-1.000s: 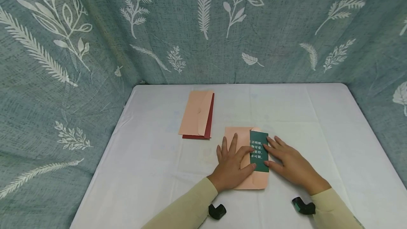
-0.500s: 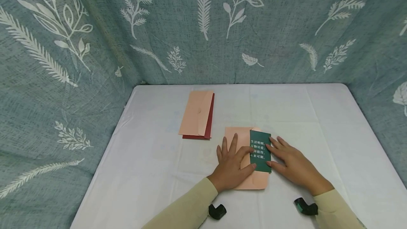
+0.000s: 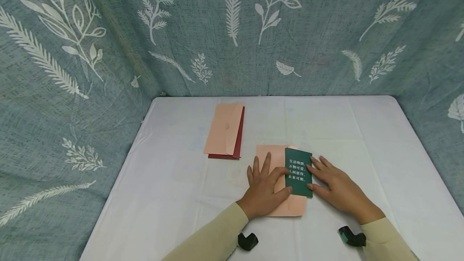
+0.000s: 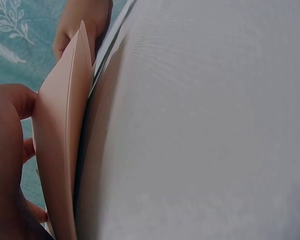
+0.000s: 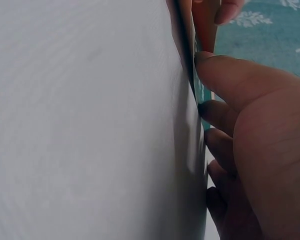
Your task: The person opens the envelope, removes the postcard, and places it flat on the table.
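Observation:
A peach envelope [image 3: 270,152] lies on the white table in the head view. A dark green card [image 3: 300,189] with white printed characters sticks out of its right side; the card's left part is hidden inside the envelope. My left hand [image 3: 260,191] presses on the envelope with fingers spread, its index fingertip and thumb at the card's left edge. On the card's right edge rest the thumb and fingertips of my right hand [image 3: 336,191]. The left wrist view shows the envelope [image 4: 55,125] edge-on, its layers slightly parted; in the right wrist view the right fingers lie along the card.
Farther back and to the left lies another peach envelope [image 3: 222,130] with a dark red card [image 3: 239,136] showing at its right and near edges. A blue-green leaf-patterned cloth [image 3: 253,67] hangs behind the white-covered table [image 3: 163,180]. A black device sits at each wrist.
My right hand has moved slightly right, and the green card has slid right with it, so more of its printing shows. The left hand and the envelope beneath it stay in place.

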Demonstrator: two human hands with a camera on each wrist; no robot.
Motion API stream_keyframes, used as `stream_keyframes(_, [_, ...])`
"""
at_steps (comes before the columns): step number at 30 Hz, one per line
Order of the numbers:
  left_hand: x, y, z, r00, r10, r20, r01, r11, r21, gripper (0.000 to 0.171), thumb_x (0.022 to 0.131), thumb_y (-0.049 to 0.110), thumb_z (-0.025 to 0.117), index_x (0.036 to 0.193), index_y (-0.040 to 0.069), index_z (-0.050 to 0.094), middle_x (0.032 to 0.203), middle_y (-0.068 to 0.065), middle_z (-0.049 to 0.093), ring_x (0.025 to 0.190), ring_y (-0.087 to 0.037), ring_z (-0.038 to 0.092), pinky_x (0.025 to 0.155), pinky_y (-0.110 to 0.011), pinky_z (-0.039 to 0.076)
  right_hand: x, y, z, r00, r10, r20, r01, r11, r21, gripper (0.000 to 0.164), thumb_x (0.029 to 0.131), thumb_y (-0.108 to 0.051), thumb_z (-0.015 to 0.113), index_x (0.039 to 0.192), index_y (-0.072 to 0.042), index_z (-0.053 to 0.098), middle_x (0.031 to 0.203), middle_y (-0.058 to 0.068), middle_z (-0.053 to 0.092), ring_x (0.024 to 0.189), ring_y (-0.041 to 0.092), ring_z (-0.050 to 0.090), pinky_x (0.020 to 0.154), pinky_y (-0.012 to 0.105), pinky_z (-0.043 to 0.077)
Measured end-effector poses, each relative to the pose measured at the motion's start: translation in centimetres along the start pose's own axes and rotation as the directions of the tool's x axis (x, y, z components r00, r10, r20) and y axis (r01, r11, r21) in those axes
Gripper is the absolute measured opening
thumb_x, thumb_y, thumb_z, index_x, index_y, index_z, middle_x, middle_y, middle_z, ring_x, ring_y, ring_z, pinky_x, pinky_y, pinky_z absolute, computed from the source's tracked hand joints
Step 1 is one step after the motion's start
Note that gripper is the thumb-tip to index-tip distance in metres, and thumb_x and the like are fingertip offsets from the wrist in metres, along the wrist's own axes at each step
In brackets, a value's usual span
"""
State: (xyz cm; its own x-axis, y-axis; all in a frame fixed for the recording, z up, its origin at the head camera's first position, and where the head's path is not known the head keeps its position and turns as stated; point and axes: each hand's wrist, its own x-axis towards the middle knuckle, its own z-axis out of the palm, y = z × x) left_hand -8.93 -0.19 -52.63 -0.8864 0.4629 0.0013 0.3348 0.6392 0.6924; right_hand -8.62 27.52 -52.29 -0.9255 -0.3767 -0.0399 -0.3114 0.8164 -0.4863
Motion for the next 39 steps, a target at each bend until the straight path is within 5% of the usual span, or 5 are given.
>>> stream_keyframes(14, [0.1, 0.2, -0.1, 1.0, -0.015, 0.005, 0.015, 1.0, -0.007, 0.046, 0.105, 0.049, 0.062, 0.146, 0.031, 0.06, 0.18, -0.017, 0.008, 0.16, -0.053, -0.01, 0.118, -0.079, -0.003, -0.3, 0.2, -0.5, 1.0, 0.003, -0.013, -0.003, 0.999, 0.047, 0.072, 0.105, -0.051, 0.071, 0.16, -0.006, 0.055, 0.173, 0.015, 0.035, 0.159, 0.044, 0.026, 0.116, 0.071, 0.032])
stream_keyframes(24, [0.1, 0.2, 0.0, 1.0, -0.016, 0.003, 0.016, 1.0, -0.008, 0.047, 0.104, 0.049, 0.061, 0.147, 0.03, 0.061, 0.18, -0.017, 0.008, 0.16, -0.053, -0.01, 0.117, -0.08, -0.003, -0.8, -0.1, -1.4, 0.994, 0.036, -0.105, -0.014, 0.981, 0.195, 0.07, 0.106, -0.041, 0.073, 0.164, -0.009, 0.05, 0.171, 0.02, 0.038, 0.152, 0.051, 0.037, 0.113, 0.072, 0.035])
stream_keyframes(28, [0.0, 0.2, 0.0, 1.0, -0.016, -0.006, 0.015, 1.0, -0.016, 0.046, 0.103, 0.047, 0.062, 0.146, 0.03, 0.062, 0.18, -0.017, 0.009, 0.16, -0.053, -0.009, 0.117, -0.08, -0.003, -0.9, -0.3, -1.6, 0.977, 0.071, -0.2, -0.008, 0.953, 0.302, 0.062, 0.108, -0.028, 0.074, 0.161, -0.006, 0.052, 0.164, 0.02, 0.049, 0.145, 0.046, 0.05, 0.113, 0.044, 0.047])
stream_keyframes(32, [0.0, 0.3, 0.0, 1.0, -0.016, -0.008, 0.016, 1.0, -0.022, 0.045, 0.103, 0.046, 0.063, 0.145, 0.03, 0.062, 0.18, -0.017, 0.009, 0.161, -0.052, -0.009, 0.117, -0.08, -0.004, -0.9, -0.2, -1.9, 0.963, 0.131, -0.236, 0.001, 0.873, 0.488, 0.056, 0.112, -0.019, 0.066, 0.162, -0.001, 0.049, 0.158, 0.02, 0.055, 0.133, 0.027, 0.063, 0.094, 0.016, 0.051])
stream_keyframes(39, [0.0, 0.3, 0.0, 1.0, -0.014, -0.01, 0.014, 1.0, -0.016, 0.045, 0.103, 0.046, 0.063, 0.146, 0.03, 0.062, 0.18, -0.017, 0.009, 0.161, -0.052, -0.008, 0.117, -0.08, -0.003, -0.6, -0.2, -2.9, 0.941, 0.326, -0.085, -0.129, 0.581, 0.803, 0.067, 0.114, -0.035, 0.062, 0.165, 0.001, 0.039, 0.153, 0.018, 0.06, 0.12, 0.007, 0.069, 0.089, 0.035, 0.061])
